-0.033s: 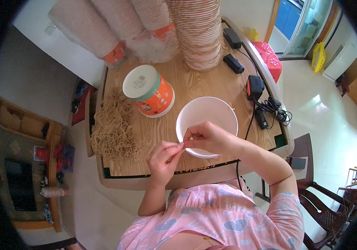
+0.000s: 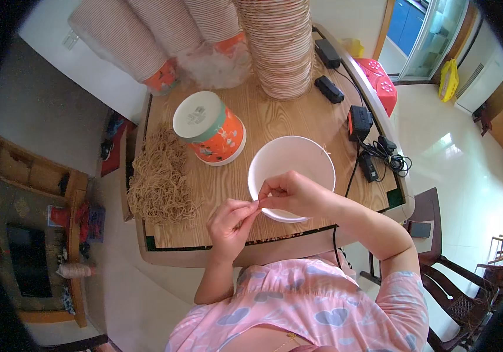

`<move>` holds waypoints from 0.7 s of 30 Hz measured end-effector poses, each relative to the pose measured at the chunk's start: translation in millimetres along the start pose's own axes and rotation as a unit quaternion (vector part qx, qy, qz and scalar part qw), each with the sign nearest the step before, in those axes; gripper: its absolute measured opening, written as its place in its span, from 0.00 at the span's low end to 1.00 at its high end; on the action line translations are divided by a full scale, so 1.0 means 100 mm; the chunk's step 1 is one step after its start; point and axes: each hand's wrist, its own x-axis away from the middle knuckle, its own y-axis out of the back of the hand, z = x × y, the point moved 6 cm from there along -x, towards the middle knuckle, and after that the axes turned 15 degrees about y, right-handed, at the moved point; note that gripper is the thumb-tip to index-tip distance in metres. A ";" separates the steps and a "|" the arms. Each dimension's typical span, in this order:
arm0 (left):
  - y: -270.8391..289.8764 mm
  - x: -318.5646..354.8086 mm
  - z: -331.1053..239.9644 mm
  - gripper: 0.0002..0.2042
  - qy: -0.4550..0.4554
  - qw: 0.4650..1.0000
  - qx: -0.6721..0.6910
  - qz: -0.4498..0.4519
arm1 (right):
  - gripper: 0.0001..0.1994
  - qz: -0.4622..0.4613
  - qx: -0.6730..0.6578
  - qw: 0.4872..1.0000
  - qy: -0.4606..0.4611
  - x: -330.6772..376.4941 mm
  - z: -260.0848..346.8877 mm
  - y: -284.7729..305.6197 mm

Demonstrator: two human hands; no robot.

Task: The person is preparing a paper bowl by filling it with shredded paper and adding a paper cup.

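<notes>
1. Standing next to the wooden table [image 2: 275,126], I can see the person's hands meeting right over the near rim of a white bowl [image 2: 291,176].
2. Left hand [image 2: 231,223]: fingers curled in, thumb and forefinger pinched together on a thin tan string [image 2: 253,204]. It's so fine I can barely make it out.
3. Right hand [image 2: 289,193]: same deal, fingertips pressed shut on the other end of that string, with the hand sitting partly over the bowl's near edge. The two pinches nearly touch.
4. The bowl sits near the front edge of the table, right-of-centre. Can't tell what's in it beyond one little strand [image 2: 325,151] lying on the far rim.
5. Just beside the bowl, up and to the left, there's an orange paper cup [image 2: 210,129] turned upside down, with its white base facing up.
6. At the left edge of the table is a big loose heap of tan strings [image 2: 160,182], well apart from the hands.
7. At the back: a tall stack of paper bowls [image 2: 280,47], and long sleeves of stacked cups [image 2: 146,41] lying in clear plastic.
8. Right side of the table has black power adapters [image 2: 358,122] and a tangle of cables [image 2: 389,155].
9. A dark wooden chair [image 2: 451,293] stands on the pale tiled floor to the person's right.
</notes>
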 end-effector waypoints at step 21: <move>-0.10 0.07 0.28 0.09 0.218 0.945 0.234 0.077 | 0.06 -0.060 0.143 0.985 0.076 0.02 0.35 -0.06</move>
